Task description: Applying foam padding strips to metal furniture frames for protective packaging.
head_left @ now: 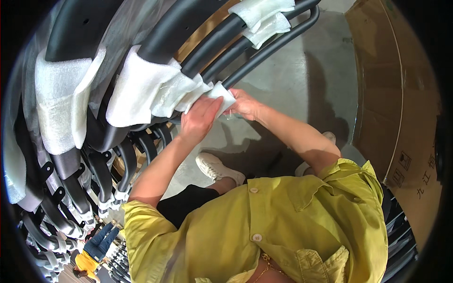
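A small white foam sheet (225, 99) is wrapped round the end of a thin black metal tube (269, 47). My left hand (200, 118) presses on the sheet from the left, its fingers closed against the foam. From the right, my right hand (245, 104) grips the sheet's other edge, its fingertips partly hidden behind it. A shiny clear strip (229, 113), perhaps tape, shows just under the sheet between both hands. Alongside, thicker black tubes (212, 40) of the same frame carry white foam wraps (141, 89), and more foam (264, 19) covers them higher up.
Several black frames with foam wraps (63, 99) stand stacked on the left. A large brown cardboard box (377, 85) rises at the right. Grey concrete floor (288, 70) lies between. Another person in an orange top (87, 264) bends over at the lower left.
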### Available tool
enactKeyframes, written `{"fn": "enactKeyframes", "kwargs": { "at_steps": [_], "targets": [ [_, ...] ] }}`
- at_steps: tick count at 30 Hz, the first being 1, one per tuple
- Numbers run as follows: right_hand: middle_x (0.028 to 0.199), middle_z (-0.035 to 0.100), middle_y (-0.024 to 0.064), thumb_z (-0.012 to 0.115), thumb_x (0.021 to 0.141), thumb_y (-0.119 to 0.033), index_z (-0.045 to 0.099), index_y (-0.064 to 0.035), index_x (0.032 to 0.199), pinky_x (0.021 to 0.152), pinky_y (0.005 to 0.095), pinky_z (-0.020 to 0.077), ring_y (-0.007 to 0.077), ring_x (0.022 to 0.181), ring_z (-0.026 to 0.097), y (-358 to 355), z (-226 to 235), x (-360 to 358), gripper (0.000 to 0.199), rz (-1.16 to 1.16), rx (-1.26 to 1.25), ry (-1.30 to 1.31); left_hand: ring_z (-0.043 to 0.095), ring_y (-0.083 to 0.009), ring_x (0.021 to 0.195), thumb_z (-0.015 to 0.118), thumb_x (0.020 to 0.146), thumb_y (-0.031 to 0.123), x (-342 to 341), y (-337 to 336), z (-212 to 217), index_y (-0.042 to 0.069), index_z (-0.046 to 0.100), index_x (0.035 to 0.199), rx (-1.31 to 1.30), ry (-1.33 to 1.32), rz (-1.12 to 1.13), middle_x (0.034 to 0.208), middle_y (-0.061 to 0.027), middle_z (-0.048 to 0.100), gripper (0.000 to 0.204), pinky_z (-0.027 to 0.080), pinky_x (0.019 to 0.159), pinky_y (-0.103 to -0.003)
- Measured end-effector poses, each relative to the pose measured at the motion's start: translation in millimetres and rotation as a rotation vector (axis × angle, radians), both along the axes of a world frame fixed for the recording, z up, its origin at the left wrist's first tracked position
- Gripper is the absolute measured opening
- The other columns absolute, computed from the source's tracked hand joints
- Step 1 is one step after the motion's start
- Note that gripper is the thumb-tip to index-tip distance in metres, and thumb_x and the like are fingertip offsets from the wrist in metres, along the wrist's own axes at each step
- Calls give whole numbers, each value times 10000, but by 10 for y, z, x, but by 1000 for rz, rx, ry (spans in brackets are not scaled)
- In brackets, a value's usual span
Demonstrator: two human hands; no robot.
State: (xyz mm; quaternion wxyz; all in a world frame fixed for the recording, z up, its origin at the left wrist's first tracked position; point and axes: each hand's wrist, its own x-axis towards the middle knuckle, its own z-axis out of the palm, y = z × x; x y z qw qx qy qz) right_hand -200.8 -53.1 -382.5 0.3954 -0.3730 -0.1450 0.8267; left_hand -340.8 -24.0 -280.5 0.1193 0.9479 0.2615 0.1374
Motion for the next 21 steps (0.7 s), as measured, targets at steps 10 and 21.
{"fn": "enactKeyframes", "kwargs": {
  "at_steps": [10, 21],
  "targets": [
    [748, 605, 71, 586, 761, -106, 579, -8, 807, 579, 251, 471, 141, 655, 583, -124, 3, 125, 108, 159, -32, -162, 547, -215, 885, 569, 676, 31, -37, 60, -213, 57, 516, 1081, 109, 42, 16, 1022, -98, 531, 410, 456, 754, -296],
    [598, 582, 66, 560, 785, -173, 589, 13, 729, 492, 251, 434, 98, 508, 540, -239, 404, 30, 196, 106, 288, -520, 546, -284, 890, 624, 709, 116, -49, -17, -291, 45, 460, 1147, -131, 94, 292, 1000, -140, 554, 474, 442, 768, -350]
  ]
}}
